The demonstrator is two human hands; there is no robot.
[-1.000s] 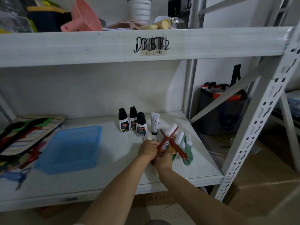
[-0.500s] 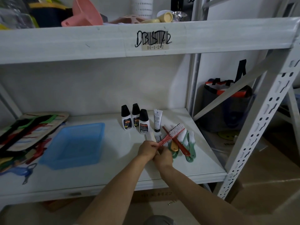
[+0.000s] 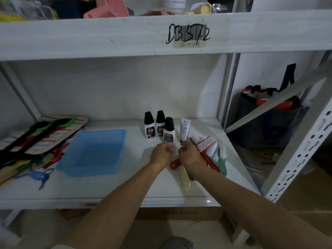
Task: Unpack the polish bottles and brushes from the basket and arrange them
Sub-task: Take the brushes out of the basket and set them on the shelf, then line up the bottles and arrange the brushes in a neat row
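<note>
1. Blue basket (image 3: 93, 151) on white shelf (image 3: 107, 187), left of both hands; nothing visible inside.
2. L hand (image 3: 160, 153) curled near-closed; what it pinches: can't tell.
3. 3 polish bottles (image 3: 159, 127) w/ black caps + white tube (image 3: 185, 129) upright behind hands.
4. R hand (image 3: 191, 155) closed on red brush (image 3: 204, 143); cream brush (image 3: 185, 177) under wrist; green brushes (image 3: 221, 159) flat at right.

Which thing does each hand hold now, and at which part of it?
The right hand grips a red brush by its handle, just below the bristles. The left hand is closed, but what it holds cannot be told.
</note>
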